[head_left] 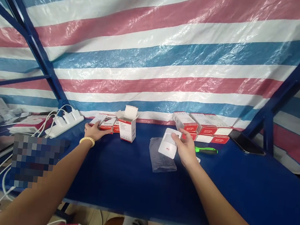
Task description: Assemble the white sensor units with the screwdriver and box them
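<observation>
Device [166,148] in right hand [187,150], left hand [94,131] apart, at boxes [108,121]

A pale yellow, ridged band [87,139] circles the left wrist [90,135].

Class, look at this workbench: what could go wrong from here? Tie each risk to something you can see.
The white detector is held by the right hand alone, so it might slip onto the blue table. The open detector box stands upright near the left hand, so a sideways sweep could tip it.
</observation>
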`<state>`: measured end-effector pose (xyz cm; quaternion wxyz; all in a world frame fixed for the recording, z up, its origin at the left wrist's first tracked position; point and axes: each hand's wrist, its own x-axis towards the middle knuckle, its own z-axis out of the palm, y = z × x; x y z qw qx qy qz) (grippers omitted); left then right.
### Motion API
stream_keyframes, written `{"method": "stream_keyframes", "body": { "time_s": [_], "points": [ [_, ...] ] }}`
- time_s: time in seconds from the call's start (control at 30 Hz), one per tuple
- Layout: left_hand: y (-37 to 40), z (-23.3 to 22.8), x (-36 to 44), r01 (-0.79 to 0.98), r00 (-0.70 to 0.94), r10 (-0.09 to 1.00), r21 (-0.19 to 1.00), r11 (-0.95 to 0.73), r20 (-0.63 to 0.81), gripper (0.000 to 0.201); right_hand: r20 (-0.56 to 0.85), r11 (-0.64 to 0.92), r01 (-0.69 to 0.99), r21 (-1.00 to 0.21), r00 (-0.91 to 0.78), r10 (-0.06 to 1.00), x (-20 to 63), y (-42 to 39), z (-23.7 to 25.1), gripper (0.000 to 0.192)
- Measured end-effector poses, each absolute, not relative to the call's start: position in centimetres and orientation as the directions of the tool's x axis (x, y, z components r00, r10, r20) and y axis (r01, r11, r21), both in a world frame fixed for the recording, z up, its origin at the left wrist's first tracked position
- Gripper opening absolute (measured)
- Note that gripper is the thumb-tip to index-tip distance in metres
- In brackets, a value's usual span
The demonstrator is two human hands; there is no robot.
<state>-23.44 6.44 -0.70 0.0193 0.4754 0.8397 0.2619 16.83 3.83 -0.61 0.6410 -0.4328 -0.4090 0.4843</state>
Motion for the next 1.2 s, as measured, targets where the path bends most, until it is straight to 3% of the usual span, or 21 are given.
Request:
{"method": "stream_keyframes", "body": {
  "time_s": [0.33,0.43,0.5,0.7,0.87,1.07,1.2],
  "points": [
    [8.5,-0.8,-23.6,0.801,-0.548,0.813,0.402,0.444,0.195,0.082,0.108,0.151,-0.209,-0.966,0.204,0.973,16.9,3.6,-0.5,0.076],
    [8.1,-0.7,-21.9,0.809,-0.556,0.782,0.399,0.432,0.281,0.082,0.122,0.161,-0.191,-0.968,0.2,0.972,16.9,3.8,-0.9,0.076],
    [7.5,-0.6,-20.1,0.802,-0.562,0.754,0.443,0.4,0.338,0.087,0.132,0.173,-0.19,-0.966,0.209,0.969,16.9,3.9,-1.0,0.076],
    [7.2,-1.4,-16.1,0.767,-0.553,0.792,0.529,0.363,0.259,0.11,0.164,0.202,-0.176,-0.963,0.208,0.964,16.9,4.1,-1.2,0.074],
    [9.0,-2.1,-15.8,0.715,-0.657,0.682,0.553,0.428,0.322,0.101,0.184,0.215,-0.146,-0.966,0.202,0.962,17.3,4.5,-1.8,0.074],
    [8.8,-0.7,-15.9,0.646,-0.675,0.704,0.636,0.422,0.22,0.097,0.197,0.215,-0.078,-0.973,0.193,0.961,17.4,4.4,-1.7,0.071],
    [7.3,0.8,-15.9,0.577,-0.706,0.655,0.755,0.311,0.269,0.071,0.179,0.195,-0.087,-0.977,0.166,0.97,17.2,4.1,-1.4,0.071]
  ]
}}
